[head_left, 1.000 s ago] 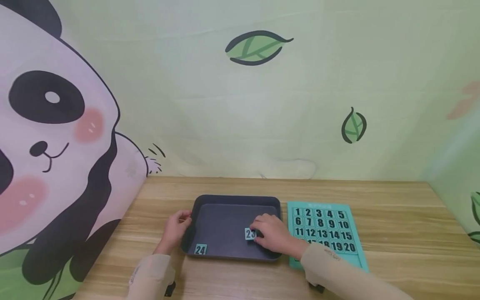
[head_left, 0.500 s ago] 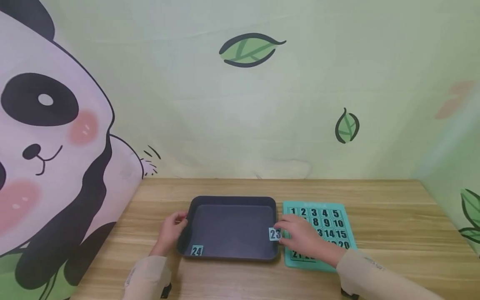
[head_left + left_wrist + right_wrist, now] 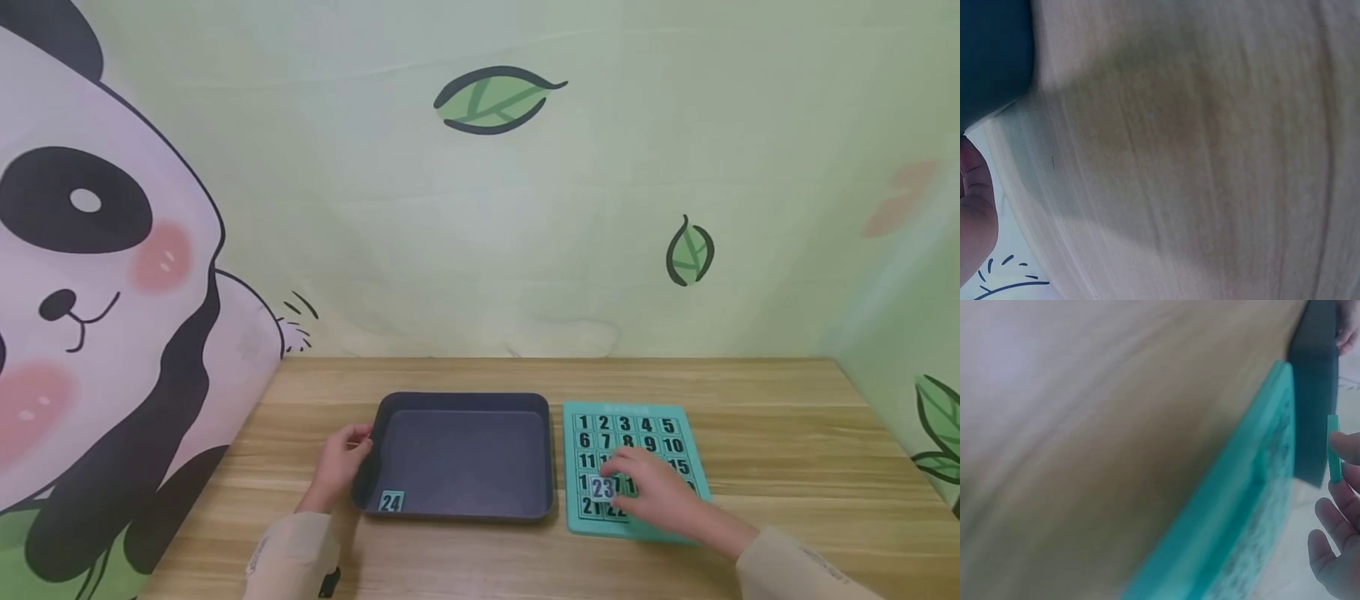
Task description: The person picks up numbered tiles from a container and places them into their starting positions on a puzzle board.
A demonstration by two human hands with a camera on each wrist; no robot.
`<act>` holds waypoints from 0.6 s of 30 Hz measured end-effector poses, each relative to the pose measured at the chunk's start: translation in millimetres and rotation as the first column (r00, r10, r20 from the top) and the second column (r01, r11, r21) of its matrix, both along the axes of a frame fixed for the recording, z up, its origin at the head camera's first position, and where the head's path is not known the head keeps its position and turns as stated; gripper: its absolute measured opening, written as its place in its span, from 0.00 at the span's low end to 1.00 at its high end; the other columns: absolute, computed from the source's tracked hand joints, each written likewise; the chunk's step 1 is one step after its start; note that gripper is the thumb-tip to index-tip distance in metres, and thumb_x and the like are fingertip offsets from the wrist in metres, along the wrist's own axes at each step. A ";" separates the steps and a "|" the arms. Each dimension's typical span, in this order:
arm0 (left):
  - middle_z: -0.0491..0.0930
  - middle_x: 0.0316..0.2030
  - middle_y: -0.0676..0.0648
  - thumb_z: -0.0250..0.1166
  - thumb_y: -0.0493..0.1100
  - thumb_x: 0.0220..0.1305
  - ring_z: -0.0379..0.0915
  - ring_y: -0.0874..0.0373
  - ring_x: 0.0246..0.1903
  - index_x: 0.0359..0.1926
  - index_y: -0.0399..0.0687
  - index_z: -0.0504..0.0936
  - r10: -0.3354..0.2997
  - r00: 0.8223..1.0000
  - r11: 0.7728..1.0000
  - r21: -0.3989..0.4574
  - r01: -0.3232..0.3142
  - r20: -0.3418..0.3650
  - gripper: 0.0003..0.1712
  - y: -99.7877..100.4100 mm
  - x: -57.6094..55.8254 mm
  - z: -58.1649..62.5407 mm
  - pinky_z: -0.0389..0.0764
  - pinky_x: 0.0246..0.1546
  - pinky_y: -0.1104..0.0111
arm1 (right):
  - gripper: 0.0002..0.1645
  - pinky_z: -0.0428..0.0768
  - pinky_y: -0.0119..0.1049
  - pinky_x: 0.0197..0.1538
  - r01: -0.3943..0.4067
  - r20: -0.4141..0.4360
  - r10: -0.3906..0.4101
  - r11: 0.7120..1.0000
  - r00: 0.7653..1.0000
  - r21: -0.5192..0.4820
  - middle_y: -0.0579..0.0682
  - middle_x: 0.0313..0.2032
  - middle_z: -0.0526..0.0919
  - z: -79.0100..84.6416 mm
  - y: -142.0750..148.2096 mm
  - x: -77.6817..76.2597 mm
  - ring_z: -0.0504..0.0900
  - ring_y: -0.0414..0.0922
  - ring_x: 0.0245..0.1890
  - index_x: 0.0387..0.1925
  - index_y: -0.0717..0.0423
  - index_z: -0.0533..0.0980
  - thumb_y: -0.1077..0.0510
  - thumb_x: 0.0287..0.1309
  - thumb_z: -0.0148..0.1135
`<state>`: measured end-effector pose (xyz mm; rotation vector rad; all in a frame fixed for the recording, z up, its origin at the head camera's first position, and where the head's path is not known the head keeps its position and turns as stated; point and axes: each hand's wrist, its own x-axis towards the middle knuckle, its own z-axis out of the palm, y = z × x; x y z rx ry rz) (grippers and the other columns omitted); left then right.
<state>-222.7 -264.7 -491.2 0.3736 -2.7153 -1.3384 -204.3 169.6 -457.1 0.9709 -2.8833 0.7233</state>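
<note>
A teal number tile marked 23 (image 3: pixel 602 488) is pinched between the thumb and fingers of my right hand (image 3: pixel 654 492). It is held over the lower left of a teal number board (image 3: pixel 628 528); in the right wrist view the tile (image 3: pixel 1334 450) shows edge-on, raised above the board. Rows of numbered tiles fill the board, partly hidden by the hand, with 21 and 22 at the start of the bottom row. My left hand (image 3: pixel 339 468) grips the left rim of a dark rectangular tray (image 3: pixel 453 402). One tile marked 24 (image 3: pixel 391 501) lies in its front left corner.
Tray and board stand side by side on a wood-grain table (image 3: pixel 787 467), a narrow gap between them. Behind the table rises a pale green backdrop (image 3: pixel 360 167) with printed leaves and a large panda (image 3: pixel 97 283) at the left.
My right hand has carried tile 23 rightward from inside the tray, past its right rim, to over the board. My left hand stays at the tray's left rim.
</note>
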 end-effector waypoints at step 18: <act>0.76 0.40 0.36 0.54 0.33 0.58 0.72 0.46 0.42 0.46 0.33 0.74 -0.003 1.000 1.000 -0.009 0.003 -0.010 0.15 0.0 0.8 0.3 0.75 0.42 0.58 | 0.17 0.76 0.38 0.41 0.074 0.033 -0.076 0.996 0.997 0.043 0.38 0.32 0.75 -26.1 39.9 7.4 0.73 0.40 0.36 0.32 0.51 0.77 0.59 0.33 0.67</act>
